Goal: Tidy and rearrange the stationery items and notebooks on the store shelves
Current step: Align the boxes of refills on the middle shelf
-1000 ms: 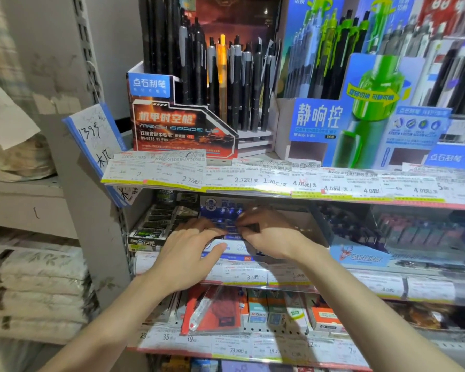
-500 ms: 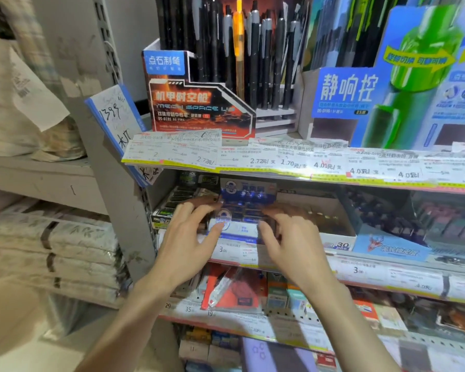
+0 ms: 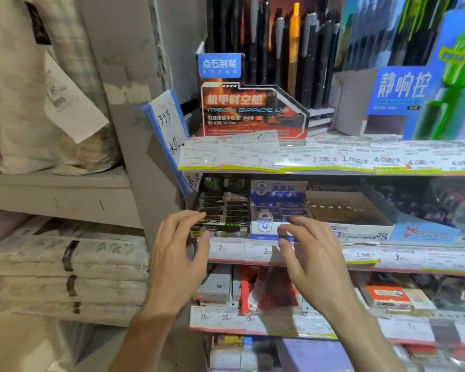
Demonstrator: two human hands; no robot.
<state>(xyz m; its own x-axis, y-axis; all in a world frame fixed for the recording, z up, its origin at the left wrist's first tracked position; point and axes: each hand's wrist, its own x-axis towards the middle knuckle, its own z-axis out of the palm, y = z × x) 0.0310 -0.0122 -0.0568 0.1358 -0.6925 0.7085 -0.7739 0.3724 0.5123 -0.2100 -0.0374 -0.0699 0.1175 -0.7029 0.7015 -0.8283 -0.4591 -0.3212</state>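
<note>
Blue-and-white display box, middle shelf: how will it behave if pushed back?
The blue-and-white display box looks like thin cardboard, so probably light and a bit flexible. Flat-bottomed and low, it should slide rather than tip. The black display box and brown box flank it closely and may drag.

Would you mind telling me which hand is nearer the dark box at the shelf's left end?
Left. The left hand reaches the dark box front; the right hand is before the blue box.

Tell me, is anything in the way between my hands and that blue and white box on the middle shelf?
Nothing visible blocks it. The left hand and right hand hover with fingers spread just in front of the blue and white box. The price tag rail runs below its front edge, and the black box sits beside it.
</note>
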